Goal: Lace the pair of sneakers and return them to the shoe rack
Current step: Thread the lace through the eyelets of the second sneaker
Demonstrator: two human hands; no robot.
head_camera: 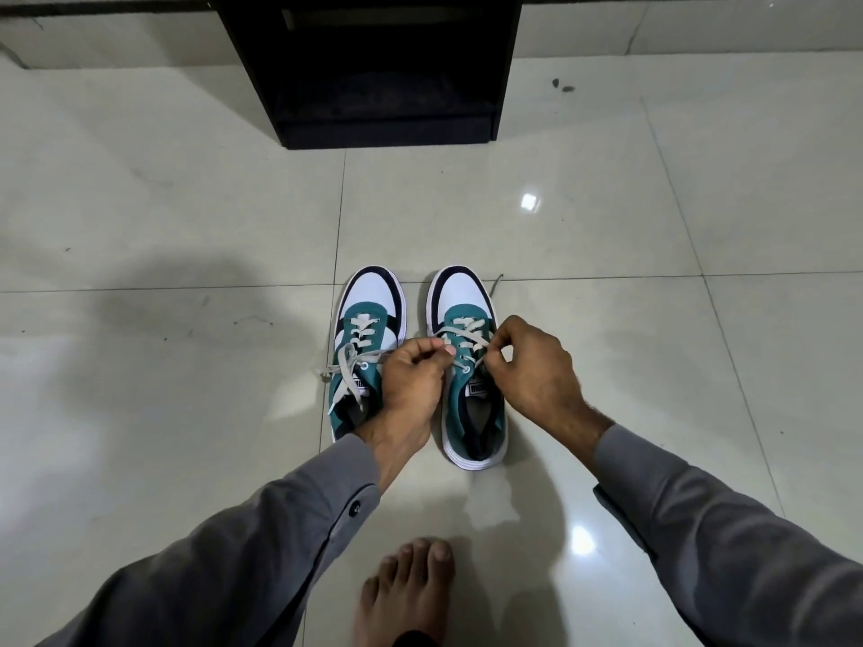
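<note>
Two teal, white and navy sneakers stand side by side on the tiled floor, toes pointing away from me. The left sneaker (362,319) has a beige lace hanging loose over its left side. Over the right sneaker (467,296) both hands work at its beige lace (462,330). My left hand (411,380) pinches one lace end near the upper eyelets. My right hand (527,361) pinches the other strand at the shoe's right edge. A free lace tip lies on the floor beyond the right shoe's toe.
A black shoe rack (373,72) stands open against the far wall, straight ahead of the sneakers, its lower shelf dark. Glossy pale tiles surround the shoes. My bare foot (406,595) rests on the floor just behind them.
</note>
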